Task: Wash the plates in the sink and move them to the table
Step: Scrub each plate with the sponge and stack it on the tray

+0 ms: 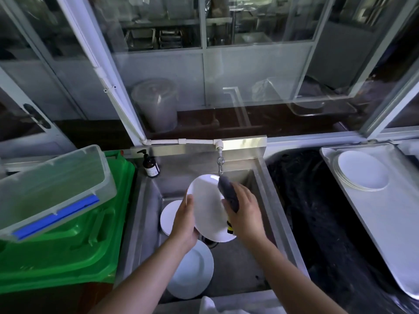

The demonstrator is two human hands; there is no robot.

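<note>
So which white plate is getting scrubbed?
The tilted plate held up under the tap by the left hand; the others lie flat.

Two bare forearms enter from the bottom edge. No sleeve reaches either wrist. Left hand and right hand: no gloves, rings, watch or bands visible. Nails short, unpainted where visible. Upper arms out of frame.

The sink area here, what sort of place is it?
Probably a restaurant's dishwashing station: a deep stainless steel sink under a wall tap, a stack of white plates on a metal tray table, and steel racks behind glass.
</note>
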